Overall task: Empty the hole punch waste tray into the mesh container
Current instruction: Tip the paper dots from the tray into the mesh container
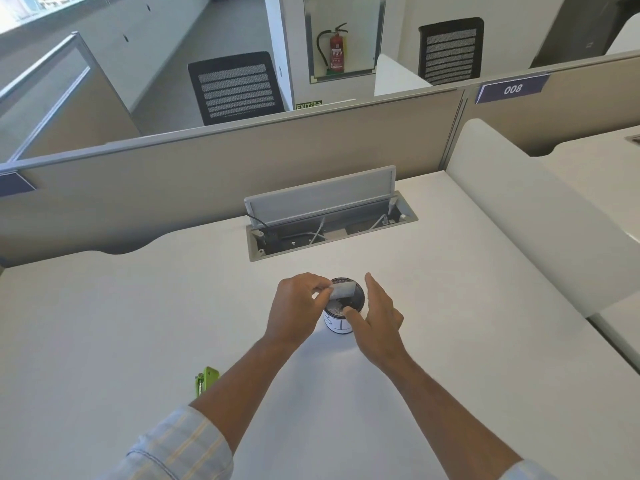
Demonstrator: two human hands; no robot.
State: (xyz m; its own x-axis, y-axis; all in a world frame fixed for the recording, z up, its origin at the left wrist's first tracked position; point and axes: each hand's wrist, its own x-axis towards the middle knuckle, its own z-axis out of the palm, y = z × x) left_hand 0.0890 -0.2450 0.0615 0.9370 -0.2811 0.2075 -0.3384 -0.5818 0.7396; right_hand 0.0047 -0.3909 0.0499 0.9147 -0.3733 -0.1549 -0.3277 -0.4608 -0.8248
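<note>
A small round black mesh container [341,325] stands on the white desk [138,323], with pale paper bits inside. My left hand [298,306] pinches a translucent grey waste tray [343,291] and holds it tilted over the container's mouth. My right hand [379,313] hovers at the container's right side, fingers spread, thumb at the near rim; it holds nothing. The green hole punch [206,379] lies near the desk's front left, partly hidden behind my left forearm.
An open cable hatch [329,223] with a raised grey lid sits in the desk behind the container. Beige partition panels [173,174] bound the desk at the back. A white side divider [540,216] stands on the right.
</note>
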